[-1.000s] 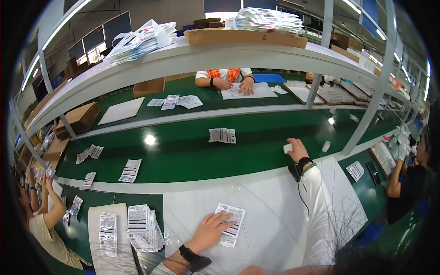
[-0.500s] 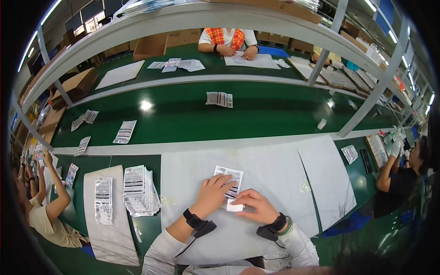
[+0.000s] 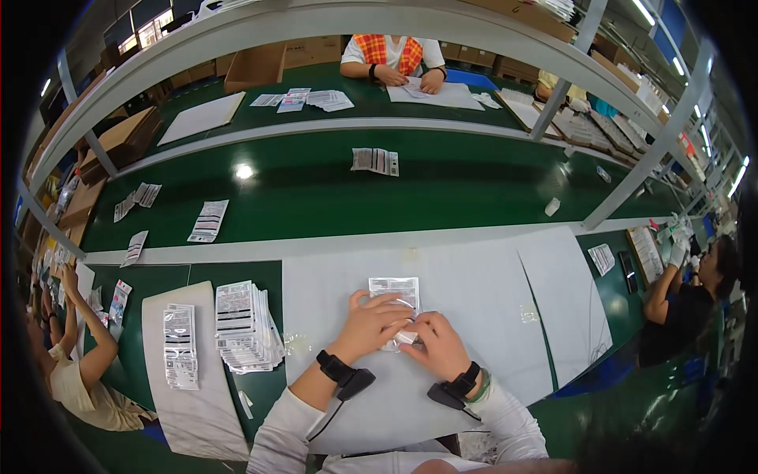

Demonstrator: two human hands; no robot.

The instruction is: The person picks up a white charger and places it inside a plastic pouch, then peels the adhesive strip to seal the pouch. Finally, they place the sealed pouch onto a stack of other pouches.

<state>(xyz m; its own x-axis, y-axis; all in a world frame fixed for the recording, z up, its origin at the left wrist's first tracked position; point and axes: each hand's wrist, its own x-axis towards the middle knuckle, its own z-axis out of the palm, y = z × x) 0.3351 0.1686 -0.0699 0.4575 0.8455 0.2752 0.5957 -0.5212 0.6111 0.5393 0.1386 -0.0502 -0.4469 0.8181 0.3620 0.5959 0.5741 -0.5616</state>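
Note:
A flat printed plastic pouch (image 3: 395, 287) with dark lines and small print lies on the white sheet in front of me. My left hand (image 3: 373, 325) is bent over its middle, fingers gripping the near part of it. At the pouch's near end, my right hand (image 3: 438, 344) is closed, thumb and fingertips pinching a small white block (image 3: 407, 336). Both sets of fingertips meet there, and they hide part of the pouch and the block. I cannot tell whether the block is inside the pouch.
Left of the sheet stands a stack of similar pouches (image 3: 246, 328); more lie on a pale board (image 3: 181, 347). Several pouches are scattered on the green belt (image 3: 300, 189) beyond a white rail. A shelf frame (image 3: 316, 24) spans above. Other people work opposite and on both sides.
My left hand's fingers have bent more and come closer to my right hand. My right hand has moved slightly left and up, its fingertips now tighter about the white block at the pouch's end.

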